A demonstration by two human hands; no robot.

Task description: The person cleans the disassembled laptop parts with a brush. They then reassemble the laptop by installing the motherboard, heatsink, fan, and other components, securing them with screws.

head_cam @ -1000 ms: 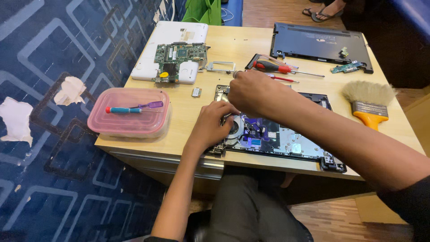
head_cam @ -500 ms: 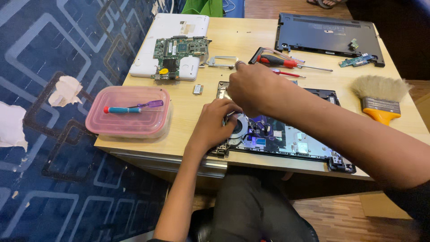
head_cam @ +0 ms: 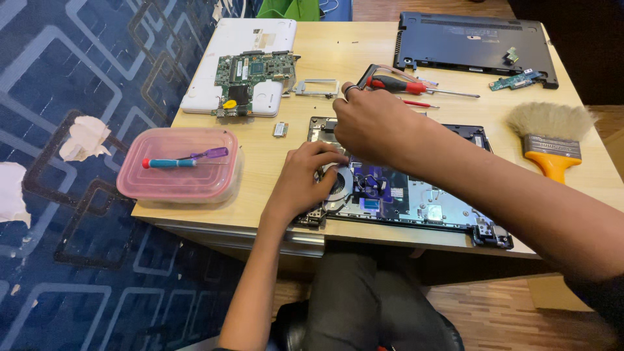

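Right hand (head_cam: 374, 123) covers the laptop's (head_cam: 416, 198) upper left corner; whatever its fingers pinch is hidden. Left hand (head_cam: 305, 179) overlaps the fan (head_cam: 338, 185), fingertips tucked under the right hand. Right forearm leaves frame at right edge.

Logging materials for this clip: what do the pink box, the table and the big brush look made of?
Pink box: probably plastic, since it is translucent with a soft sheen. Table: wood or wood-look laminate, pale and matte with faint grain. Brush: pale bristles, hair or synthetic, a grey band that looks metal, and an orange handle, likely plastic.
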